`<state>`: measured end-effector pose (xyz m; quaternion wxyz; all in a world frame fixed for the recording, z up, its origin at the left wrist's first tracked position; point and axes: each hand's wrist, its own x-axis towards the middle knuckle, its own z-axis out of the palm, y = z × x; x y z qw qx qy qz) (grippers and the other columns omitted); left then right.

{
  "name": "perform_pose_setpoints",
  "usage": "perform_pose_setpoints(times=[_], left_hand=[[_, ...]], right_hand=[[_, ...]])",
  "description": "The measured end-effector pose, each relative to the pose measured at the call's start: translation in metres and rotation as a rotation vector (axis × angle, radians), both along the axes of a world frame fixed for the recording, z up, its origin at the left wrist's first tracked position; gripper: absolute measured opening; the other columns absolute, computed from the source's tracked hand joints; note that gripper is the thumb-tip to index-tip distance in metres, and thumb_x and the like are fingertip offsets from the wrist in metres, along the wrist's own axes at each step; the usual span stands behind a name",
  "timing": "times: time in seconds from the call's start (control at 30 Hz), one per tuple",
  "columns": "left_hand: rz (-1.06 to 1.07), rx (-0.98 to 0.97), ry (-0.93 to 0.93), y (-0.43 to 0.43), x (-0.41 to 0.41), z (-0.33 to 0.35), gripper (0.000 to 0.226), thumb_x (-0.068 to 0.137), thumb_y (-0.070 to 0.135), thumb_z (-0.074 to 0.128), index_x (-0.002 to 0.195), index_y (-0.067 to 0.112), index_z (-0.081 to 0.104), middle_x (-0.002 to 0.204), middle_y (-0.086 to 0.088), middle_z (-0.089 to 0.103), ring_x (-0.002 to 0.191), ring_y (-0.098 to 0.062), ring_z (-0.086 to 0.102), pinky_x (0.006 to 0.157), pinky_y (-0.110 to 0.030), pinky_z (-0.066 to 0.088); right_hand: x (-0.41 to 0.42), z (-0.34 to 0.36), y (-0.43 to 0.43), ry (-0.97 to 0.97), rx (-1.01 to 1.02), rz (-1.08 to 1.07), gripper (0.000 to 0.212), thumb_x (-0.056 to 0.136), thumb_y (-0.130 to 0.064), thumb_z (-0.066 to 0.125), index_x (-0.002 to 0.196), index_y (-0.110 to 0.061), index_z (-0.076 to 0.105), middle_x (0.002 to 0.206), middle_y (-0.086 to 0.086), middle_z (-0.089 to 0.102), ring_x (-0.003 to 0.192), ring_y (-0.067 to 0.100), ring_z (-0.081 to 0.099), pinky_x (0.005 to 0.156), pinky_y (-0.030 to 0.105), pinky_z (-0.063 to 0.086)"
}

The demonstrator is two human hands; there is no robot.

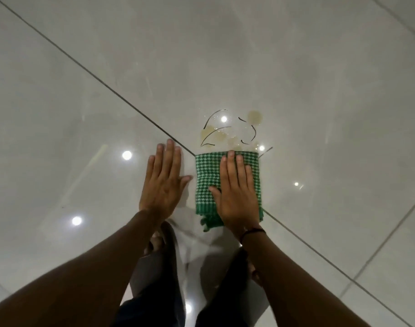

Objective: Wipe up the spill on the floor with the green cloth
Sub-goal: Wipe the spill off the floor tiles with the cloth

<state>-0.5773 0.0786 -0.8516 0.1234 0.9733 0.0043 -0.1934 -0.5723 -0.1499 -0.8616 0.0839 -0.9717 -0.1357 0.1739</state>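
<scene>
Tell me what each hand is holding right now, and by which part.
Neither hand grips anything. The right hand lies flat, palm down, pressing the middle of the folded green cloth onto the floor. The left hand rests flat on bare tile beside it.

grout line (102,82): dark, runs diagonally from upper left to lower right
light reflections (126,155): bright round spots, left and centre
sandal (170,241): dark, bottom centre

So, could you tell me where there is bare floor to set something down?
Free: tile beyond the spill, and tile left of the left hand. Crowded: the strip between that hand and the green cloth under the right hand.
</scene>
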Motion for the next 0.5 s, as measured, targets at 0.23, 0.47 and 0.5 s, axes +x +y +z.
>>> perform_pose_setpoints(times=[0.23,0.47,0.5], left_hand=[[-0.075,0.064,-0.094,0.006,0.000,-0.011,0.085,0.114,0.061,0.024,0.178,0.008,0.005,0.189,-0.016,-0.002,0.176,-0.036,-0.001,0.144,-0.053,0.007],[-0.059,0.030,-0.140,0.019,0.004,-0.015,0.083,0.115,0.058,0.028,0.178,0.009,0.005,0.190,-0.012,-0.003,0.177,-0.027,-0.003,0.145,-0.043,0.000],[-0.057,0.015,-0.162,0.022,0.002,-0.017,0.084,0.114,0.058,0.031,0.178,0.008,0.007,0.190,-0.012,-0.002,0.177,-0.027,-0.003,0.145,-0.042,-0.001]], right_hand=[[0.069,0.003,-0.005,-0.078,-0.062,-0.288,0.078,0.117,-0.055,0.021,0.178,-0.010,0.003,0.188,0.017,0.000,0.175,0.039,0.002,0.142,0.059,0.011],[-0.003,0.023,-0.067,0.015,-0.095,0.076,0.075,0.117,-0.057,0.015,0.178,-0.014,0.012,0.187,0.017,0.008,0.173,0.043,0.010,0.134,0.068,0.030],[0.010,0.021,-0.071,-0.009,-0.108,-0.094,0.076,0.116,-0.056,0.015,0.178,-0.012,0.010,0.187,0.018,0.007,0.173,0.045,0.010,0.135,0.069,0.027]])
